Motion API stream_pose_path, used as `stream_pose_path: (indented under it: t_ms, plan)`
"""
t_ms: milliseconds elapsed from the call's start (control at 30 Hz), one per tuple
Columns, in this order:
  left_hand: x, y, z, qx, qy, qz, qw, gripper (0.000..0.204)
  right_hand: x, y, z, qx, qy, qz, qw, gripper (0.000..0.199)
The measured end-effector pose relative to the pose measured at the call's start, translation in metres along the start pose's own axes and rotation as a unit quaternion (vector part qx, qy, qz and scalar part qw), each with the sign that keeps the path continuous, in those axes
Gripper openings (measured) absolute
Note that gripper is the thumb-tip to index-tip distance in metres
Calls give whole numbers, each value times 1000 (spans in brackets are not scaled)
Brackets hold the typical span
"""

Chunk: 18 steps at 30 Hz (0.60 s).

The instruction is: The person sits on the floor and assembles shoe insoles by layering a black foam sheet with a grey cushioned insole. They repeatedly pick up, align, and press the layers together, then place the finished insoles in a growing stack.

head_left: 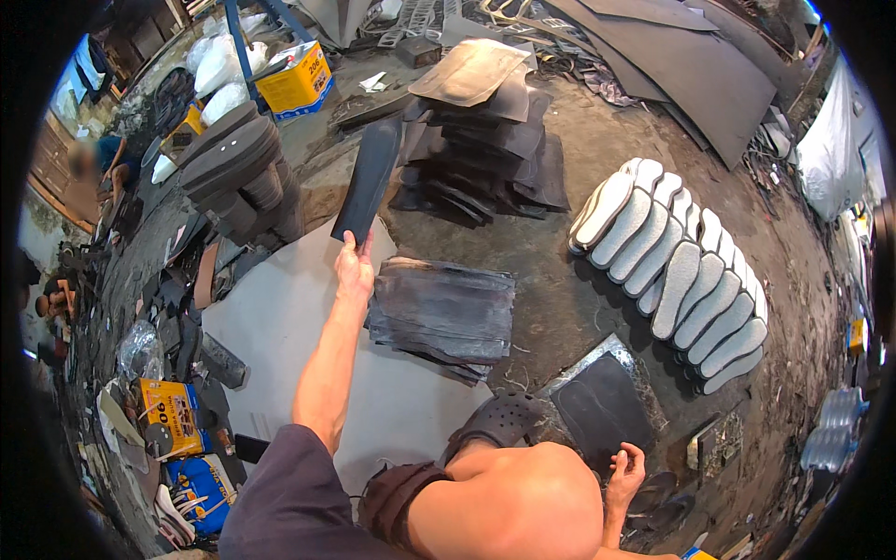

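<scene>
Out ahead, my left hand [354, 268] is closed on the near end of a long black rubber sole piece [367, 179], its rounded far end tilted away from me. Just below and right of that hand lies a stack of dark rubber sheets [442, 313], partly on a pale floor sheet [271, 322]. My right hand [626, 474] is beside my knee, with fingers loosely curled and apart; nothing shows in them. It is nearest to a black rubber sheet [600, 406] lying on a flat board with a shiny edge.
A tall pile of dark sheets [485, 140] stands beyond the stack. At the right are rows of white-topped soles [667, 257]. Stacked dark soles [245, 173] and a yellow box [297, 79] are at the far left. Another person [107, 168] sits at the left edge.
</scene>
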State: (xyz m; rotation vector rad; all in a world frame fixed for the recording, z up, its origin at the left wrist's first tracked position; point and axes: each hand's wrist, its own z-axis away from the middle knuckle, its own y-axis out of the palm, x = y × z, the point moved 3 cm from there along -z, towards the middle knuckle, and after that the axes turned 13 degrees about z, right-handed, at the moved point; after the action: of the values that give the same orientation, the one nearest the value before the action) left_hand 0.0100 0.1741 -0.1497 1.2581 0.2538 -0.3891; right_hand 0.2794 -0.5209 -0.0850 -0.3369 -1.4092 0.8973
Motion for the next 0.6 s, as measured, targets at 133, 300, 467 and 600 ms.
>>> stream_pose_path:
  t_ms: [133, 300, 467, 600]
  plan:
    - [-8, -17, 20, -95, -2, -272, 958, 73, 7, 0, -4, 24, -10, 31, 999, 19]
    - [-2, -31, 104, 37, 121, -763, 633, 77, 7, 7, 0, 39, -14, 36, 999, 18]
    - [-3, 0, 163, 140, 366, -696, 601, 35, 39, 16, -4, 69, -49, 94, 992, 16]
    - [13, 14, 191, 143, 243, -643, 713, 18, 61, 23, -16, 122, -69, 62, 988, 18]
